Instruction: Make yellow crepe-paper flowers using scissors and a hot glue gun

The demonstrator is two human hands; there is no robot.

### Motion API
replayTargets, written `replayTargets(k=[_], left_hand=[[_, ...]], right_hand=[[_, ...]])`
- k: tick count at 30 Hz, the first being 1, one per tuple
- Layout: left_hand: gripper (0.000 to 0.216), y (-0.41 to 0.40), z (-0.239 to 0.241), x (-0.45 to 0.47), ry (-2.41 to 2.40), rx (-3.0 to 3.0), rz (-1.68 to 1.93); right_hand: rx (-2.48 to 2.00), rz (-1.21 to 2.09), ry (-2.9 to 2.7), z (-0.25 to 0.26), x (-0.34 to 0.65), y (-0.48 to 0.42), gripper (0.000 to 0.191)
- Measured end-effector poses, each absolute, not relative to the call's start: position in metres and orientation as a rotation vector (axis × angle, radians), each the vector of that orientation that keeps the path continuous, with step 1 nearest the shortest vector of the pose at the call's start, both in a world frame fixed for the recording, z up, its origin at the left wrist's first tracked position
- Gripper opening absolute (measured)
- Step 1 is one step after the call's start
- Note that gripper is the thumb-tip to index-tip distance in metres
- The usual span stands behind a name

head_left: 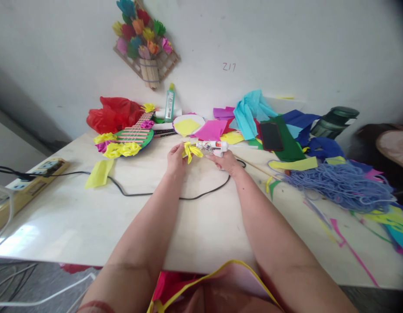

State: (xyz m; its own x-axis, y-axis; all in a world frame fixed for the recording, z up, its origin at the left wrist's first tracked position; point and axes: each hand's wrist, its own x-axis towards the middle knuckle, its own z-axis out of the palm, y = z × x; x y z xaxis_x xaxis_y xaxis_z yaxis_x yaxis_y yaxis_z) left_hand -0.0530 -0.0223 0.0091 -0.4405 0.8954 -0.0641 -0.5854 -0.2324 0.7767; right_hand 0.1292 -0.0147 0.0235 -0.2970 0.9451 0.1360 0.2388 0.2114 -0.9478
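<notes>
Gluing a paper flower
Left hand (175, 160) pinches yellow paper flower (191, 151); right hand (226, 161) grips glue gun (214, 147), nozzle touching it.

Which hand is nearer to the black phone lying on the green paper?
Right. The right hand, gripping the glue gun, is just left of the phone and nearer the camera; the left hand, holding the yellow paper flower, lies farther left, beyond the right one.

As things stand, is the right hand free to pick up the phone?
Probably not yet: the right hand grips the glue gun. The phone lies uncovered on green paper, path open.
</notes>
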Motion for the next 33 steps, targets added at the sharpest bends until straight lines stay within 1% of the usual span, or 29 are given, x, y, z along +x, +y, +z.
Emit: replayTargets(k=[4,7,9,11,13,15,21,28,31,33], left_hand=[[0.023,-0.021,0.006,-0.06,0.89,0.512,1.89],[0.024,-0.019,0.005,-0.065,0.866,0.484,1.936],[0.024,-0.018,0.006,-0.069,0.858,0.461,1.964],[0.022,-0.018,0.009,-0.072,0.848,0.435,2.005],[0.02,-0.018,0.013,-0.076,0.821,0.404,2.053],[0.018,-0.019,0.016,-0.079,0.774,0.381,2.094],[0.018,-0.024,0.024,-0.085,0.703,0.435,2.117],[0.013,-0.026,0.025,-0.076,0.772,0.538,1.996],[0.016,-0.025,0.022,-0.073,0.786,0.608,1.924],[0.021,-0.024,0.019,-0.073,0.786,0.636,1.902]], right_hand=[[-1.074,1.148,-1.636,0.018,0.129,-0.01,0.047],[-1.119,1.127,-1.59,0.015,0.127,-0.007,0.04],[-1.199,1.061,-1.598,0.014,0.125,-0.004,0.032],[-1.276,0.916,-1.648,0.014,0.122,-0.003,0.026],[-1.333,0.715,-1.746,0.014,0.121,-0.002,0.029],[-1.388,0.549,-1.878,0.015,0.12,-0.003,0.037],[-1.323,0.344,-2.314,0.014,0.109,-0.01,0.055],[-1.298,0.101,-2.536,0.015,0.097,-0.017,0.046],[-1.287,0.028,-2.483,0.02,0.102,-0.014,0.041],[-1.367,-0.029,-2.371,0.024,0.11,-0.011,0.04]])
